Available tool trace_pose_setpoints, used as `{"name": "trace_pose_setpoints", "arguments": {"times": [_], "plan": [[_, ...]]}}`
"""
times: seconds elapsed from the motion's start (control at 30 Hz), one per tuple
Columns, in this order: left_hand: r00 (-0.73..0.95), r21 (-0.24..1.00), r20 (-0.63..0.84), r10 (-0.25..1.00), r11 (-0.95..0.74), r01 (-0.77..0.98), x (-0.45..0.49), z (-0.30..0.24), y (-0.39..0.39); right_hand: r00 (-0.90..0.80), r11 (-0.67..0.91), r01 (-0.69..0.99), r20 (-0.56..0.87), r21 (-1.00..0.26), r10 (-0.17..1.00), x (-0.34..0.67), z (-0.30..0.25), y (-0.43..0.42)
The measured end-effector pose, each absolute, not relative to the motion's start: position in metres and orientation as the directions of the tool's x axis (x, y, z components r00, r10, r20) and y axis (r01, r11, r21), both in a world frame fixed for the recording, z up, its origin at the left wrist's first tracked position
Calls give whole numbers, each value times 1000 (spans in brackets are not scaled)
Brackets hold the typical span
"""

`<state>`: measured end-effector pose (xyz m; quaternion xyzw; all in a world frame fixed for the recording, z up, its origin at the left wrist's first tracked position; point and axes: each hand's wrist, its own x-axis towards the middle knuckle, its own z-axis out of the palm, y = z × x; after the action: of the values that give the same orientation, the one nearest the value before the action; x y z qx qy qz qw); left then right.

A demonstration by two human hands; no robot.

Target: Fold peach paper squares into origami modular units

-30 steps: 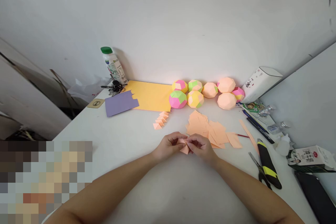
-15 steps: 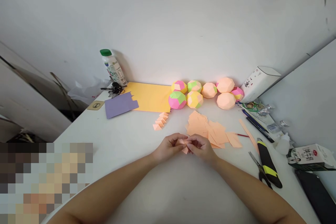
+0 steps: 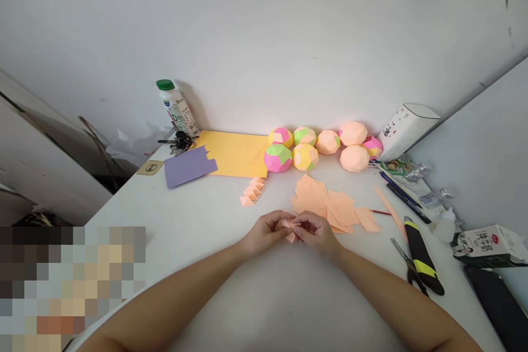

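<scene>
My left hand (image 3: 264, 232) and my right hand (image 3: 318, 232) meet at the middle of the white table (image 3: 206, 231). Both pinch a small folded piece of peach paper (image 3: 290, 229) between their fingertips. Just behind the right hand lies a loose pile of peach paper squares (image 3: 330, 206). A short row of folded peach paper units (image 3: 252, 190) lies behind the left hand. Several paper polyhedron balls (image 3: 325, 147), some multicoloured and some peach, sit by the wall.
A yellow sheet (image 3: 235, 153), a purple sheet (image 3: 187, 166), keys (image 3: 178, 142) and a green-capped bottle (image 3: 175, 107) are at the back left. At the right lie scissors (image 3: 406, 264), a black-yellow knife (image 3: 423, 256), pens (image 3: 402, 193), a milk carton (image 3: 489, 245) and a white box (image 3: 406, 129).
My hands stay in place, fingers shifting slightly on the folded paper. The camera tilts a little.
</scene>
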<state>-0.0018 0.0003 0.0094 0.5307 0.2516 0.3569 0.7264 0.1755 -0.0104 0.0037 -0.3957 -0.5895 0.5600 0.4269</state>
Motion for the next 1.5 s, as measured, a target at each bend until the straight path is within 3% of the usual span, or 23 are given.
{"name": "trace_pose_setpoints", "arguments": {"times": [0.3, 0.5, 0.73, 1.13, 1.5], "plan": [[597, 953, -15, 802, 193, -234, -2, 9, 1, -320, 77, 0, 73, -997, 945, 175, 6, -11], [542, 966, -73, 837, 195, -172, -4, 3, 1, -258, 197, 68, 174, -978, 951, 176, 4, -15], [510, 975, -69, 858, 167, -149, -5, -2, 2, -250, 33, 101, 7, -994, 968, 176, 8, -15], [542, 949, -42, 839, 203, -240, -2, 3, 0, -262, 35, 78, 13, -996, 965, 175, 4, -14], [511, 974, -77, 856, 174, -144, -2, 0, 1, -240, 40, 102, 14, -994, 971, 177, 3, -13]]}}
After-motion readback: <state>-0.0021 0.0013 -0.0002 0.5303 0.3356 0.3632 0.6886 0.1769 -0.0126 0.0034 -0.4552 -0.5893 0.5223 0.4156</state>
